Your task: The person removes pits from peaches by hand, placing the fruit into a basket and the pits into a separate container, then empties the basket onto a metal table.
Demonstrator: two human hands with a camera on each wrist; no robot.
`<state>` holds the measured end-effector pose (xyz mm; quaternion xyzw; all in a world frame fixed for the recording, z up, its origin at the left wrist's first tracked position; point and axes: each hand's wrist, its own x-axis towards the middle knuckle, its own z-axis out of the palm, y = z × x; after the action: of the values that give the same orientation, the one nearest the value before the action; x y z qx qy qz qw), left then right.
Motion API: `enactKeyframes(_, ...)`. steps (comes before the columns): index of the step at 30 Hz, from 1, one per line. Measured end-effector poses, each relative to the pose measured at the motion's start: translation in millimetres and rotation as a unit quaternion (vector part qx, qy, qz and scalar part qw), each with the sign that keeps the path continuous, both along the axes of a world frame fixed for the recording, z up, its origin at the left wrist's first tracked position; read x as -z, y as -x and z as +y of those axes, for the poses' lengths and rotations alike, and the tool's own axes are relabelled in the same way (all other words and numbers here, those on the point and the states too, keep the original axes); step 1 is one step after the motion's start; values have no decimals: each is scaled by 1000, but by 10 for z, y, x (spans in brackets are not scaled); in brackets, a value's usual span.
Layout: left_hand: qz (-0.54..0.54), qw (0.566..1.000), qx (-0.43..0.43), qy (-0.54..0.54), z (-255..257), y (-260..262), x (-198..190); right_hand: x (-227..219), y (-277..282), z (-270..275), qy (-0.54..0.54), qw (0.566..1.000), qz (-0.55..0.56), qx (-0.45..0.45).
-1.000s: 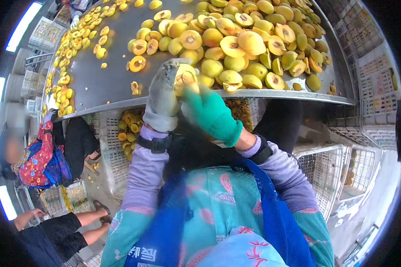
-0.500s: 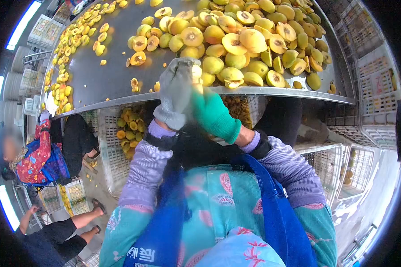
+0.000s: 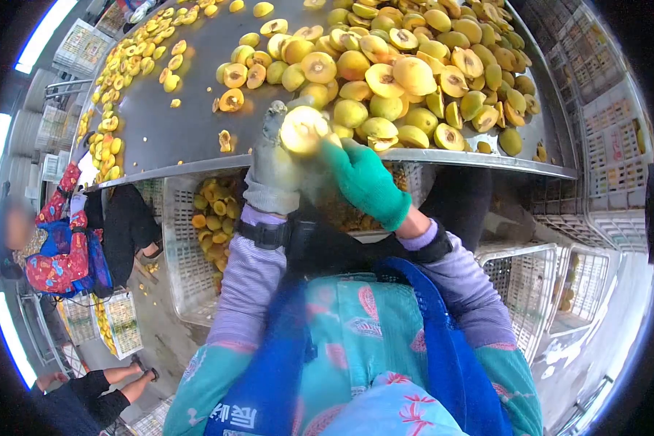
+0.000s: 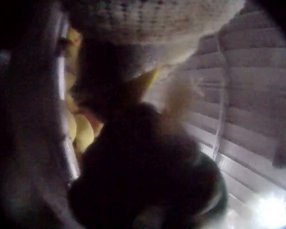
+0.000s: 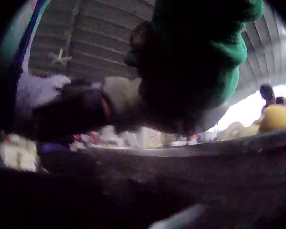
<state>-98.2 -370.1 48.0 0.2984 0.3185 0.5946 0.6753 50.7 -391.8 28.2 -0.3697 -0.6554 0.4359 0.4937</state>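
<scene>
In the head view my left hand (image 3: pixel 272 171), in a grey glove, holds a yellow peach half (image 3: pixel 303 129) just over the table's near edge. The peach's pale cut face looks up and is overexposed. My right hand (image 3: pixel 365 183), in a green glove, is curled with its fingertips right at the peach's right side. A round brown end (image 5: pixel 141 36) shows beside the green fist in the right wrist view, the rest of that thing hidden by the glove. The left wrist view is dark, with a yellow wedge of fruit (image 4: pixel 145 85) showing.
A large heap of yellow peaches (image 3: pixel 414 73), many halved, covers the right of the metal table (image 3: pixel 189 109). More pieces (image 3: pixel 112 94) line its left edge. Below stands a crate (image 3: pixel 184 247) holding fruit; another crate (image 3: pixel 519 283) is at right. A person (image 3: pixel 58 247) sits at left.
Half a second ago the peach was mostly hidden between my hands; now its cut face shows broadly. My right hand has shifted slightly right and down. The view has shifted a little.
</scene>
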Motion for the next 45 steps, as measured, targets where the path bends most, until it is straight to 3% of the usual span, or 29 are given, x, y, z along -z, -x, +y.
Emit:
enactKeyframes(2,-29,998,43,19,-12,31,12,-191,-104,-33,63,990,-129,2)
enactKeyframes(3,-16,999,45,23,-26,15,1,-156,-115,-44,-40,981,-188,6)
enactKeyframes(5,11,998,48,28,-40,-24,-48,-83,-129,-37,-244,923,-298,12)
enactKeyframes(8,3,999,17,49,-48,-45,-36,-105,-143,-21,-222,947,-230,-5)
enactKeyframes(11,62,997,13,36,-77,-61,-86,-98,-121,-22,-82,986,-131,-62)
enactKeyframes(12,168,985,30,-5,-74,-46,-123,-79,-123,-23,-43,988,-129,-71)
enactKeyframes(14,372,922,63,-86,-43,32,-198,-20,-125,-40,21,990,-111,-81)
enactKeyframes(17,534,809,183,-164,81,144,-233,-16,-102,-78,70,995,-33,-59)
enactKeyframes(20,417,889,55,-183,-56,-36,-261,-205,-91,-213,201,976,52,-62)
enactKeyframes(22,430,875,-80,-208,-218,-271,-285,-94,-73,-190,140,986,32,-80)
enactKeyframes(23,432,863,-148,-217,-280,-331,-282,-69,-92,-178,178,979,26,-100)
enactKeyframes(25,361,915,-115,-137,-215,-192,11,-291,-156,-88,315,938,13,-147)
enactKeyframes(26,322,936,-99,-98,-175,-155,64,-157,-150,-86,148,976,-46,-152)
enactKeyframes(27,287,951,-75,-92,-145,-150,87,-23,-145,-81,-47,985,-129,-106)
enactKeyframes(28,284,952,-66,-93,-139,-157,40,23,-129,-77,-213,959,-184,-24)
enactKeyframes(31,269,958,-45,-88,-125,-199,-75,96,-69,-104,-262,943,-199,51)
enactKeyframes(33,256,963,-43,-72,-138,-203,-80,133,2,-142,-256,946,-176,92)
enactKeyframes(35,336,931,-54,-129,-143,-190,-64,86,35,-167,-163,983,-76,40)
enactKeyframes(38,400,900,-69,-161,-160,-197,-91,-33,-21,-185,-165,981,-99,14)
enactKeyframes(40,474,844,-71,-241,-122,-162,-117,-2,-50,-171,-200,969,-147,14)
enactKeyframes(42,577,717,-54,-386,9,-66,-126,151,-60,-166,-217,961,-172,22)
enactKeyframes(44,573,781,22,-247,36,-56,-167,67,-122,-273,51,993,-94,-59)
enactKeyframes(45,564,804,59,-179,73,-64,-191,45,-136,-282,117,988,-64,-78)
